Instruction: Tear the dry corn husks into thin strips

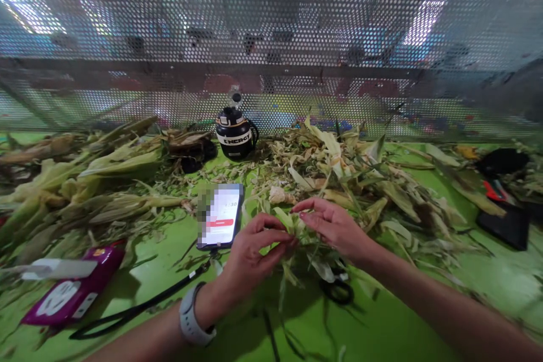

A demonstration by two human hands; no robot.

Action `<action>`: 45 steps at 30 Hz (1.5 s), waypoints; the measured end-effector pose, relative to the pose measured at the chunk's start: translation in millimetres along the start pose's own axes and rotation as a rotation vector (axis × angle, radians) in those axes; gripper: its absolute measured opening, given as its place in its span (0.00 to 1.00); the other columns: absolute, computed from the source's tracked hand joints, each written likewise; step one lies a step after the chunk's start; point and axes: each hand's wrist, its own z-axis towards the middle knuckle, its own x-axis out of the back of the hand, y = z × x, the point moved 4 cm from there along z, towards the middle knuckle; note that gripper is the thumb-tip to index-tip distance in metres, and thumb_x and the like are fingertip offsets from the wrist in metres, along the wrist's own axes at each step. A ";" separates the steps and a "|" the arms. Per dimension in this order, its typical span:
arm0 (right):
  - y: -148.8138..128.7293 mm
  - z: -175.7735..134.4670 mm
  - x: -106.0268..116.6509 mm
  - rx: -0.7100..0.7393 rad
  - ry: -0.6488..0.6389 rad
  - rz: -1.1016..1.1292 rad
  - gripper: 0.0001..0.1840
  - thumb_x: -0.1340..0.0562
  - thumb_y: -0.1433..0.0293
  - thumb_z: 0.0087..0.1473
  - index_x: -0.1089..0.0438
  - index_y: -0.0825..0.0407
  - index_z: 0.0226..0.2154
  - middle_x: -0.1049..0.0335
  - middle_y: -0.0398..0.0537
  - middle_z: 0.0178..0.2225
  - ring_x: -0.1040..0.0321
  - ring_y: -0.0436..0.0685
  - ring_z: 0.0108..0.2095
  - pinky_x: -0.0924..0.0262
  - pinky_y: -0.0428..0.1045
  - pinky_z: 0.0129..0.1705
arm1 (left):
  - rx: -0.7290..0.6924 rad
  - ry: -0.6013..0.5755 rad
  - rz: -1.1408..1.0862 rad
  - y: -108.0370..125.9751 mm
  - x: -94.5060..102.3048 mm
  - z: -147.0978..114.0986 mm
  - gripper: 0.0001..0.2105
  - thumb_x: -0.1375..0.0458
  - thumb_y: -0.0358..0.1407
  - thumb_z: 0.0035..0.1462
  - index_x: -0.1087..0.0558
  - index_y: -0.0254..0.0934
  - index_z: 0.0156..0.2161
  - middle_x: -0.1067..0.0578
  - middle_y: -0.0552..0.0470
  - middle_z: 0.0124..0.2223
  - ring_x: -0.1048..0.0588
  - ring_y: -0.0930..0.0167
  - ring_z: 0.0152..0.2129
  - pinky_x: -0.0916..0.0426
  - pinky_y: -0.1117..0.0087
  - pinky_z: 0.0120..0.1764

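Pale green corn husk strips (302, 233) are bunched between my two hands, just above the green table. My left hand (261, 246), with a light watch band on the wrist, pinches the bunch from the left. From the right, my right hand (333, 227) has its thumb and fingertips closed on the upper part of the same husks. Loose strips hang below the fingers. Black-handled scissors (338, 291) lie under my hands, their blades hidden by husk. A lit phone (221, 216) on a black strap (144, 308) rests left of my left hand.
Heaps of dry husks (102, 175) cover the left, with more husk pieces (352, 169) to the right. A black jug (235, 134) stands by the perforated metal screen (271, 22). A purple packet (78, 288) lies front left, a dark flat object (504, 223) far right.
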 end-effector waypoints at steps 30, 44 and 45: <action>-7.4 -2.2 -1.5 -0.035 -0.141 -0.104 0.11 0.40 0.68 0.55 0.29 0.54 0.41 0.38 0.38 0.21 0.44 0.44 0.19 0.50 0.40 0.19 | 0.804 -0.506 -0.672 -25.3 -42.1 -20.3 0.12 0.35 0.40 0.46 0.27 0.31 0.27 0.25 0.53 0.24 0.30 0.78 0.17 0.41 0.77 0.22; 0.6 -2.1 -3.0 0.153 0.060 -0.242 0.27 0.40 0.71 0.53 0.45 0.52 0.55 0.34 0.54 0.47 0.39 0.43 0.21 0.39 0.44 0.25 | 0.773 -0.537 -0.835 -22.8 -42.9 -24.5 0.09 0.36 0.38 0.49 0.25 0.32 0.27 0.26 0.54 0.25 0.33 0.79 0.20 0.38 0.77 0.28; -1.8 -4.4 -2.0 0.151 0.079 -0.318 0.21 0.41 0.72 0.53 0.39 0.54 0.50 0.32 0.51 0.41 0.38 0.45 0.22 0.39 0.44 0.25 | 0.772 -0.535 -0.856 -23.3 -42.6 -24.1 0.08 0.35 0.37 0.48 0.24 0.32 0.28 0.26 0.53 0.26 0.32 0.79 0.21 0.37 0.76 0.29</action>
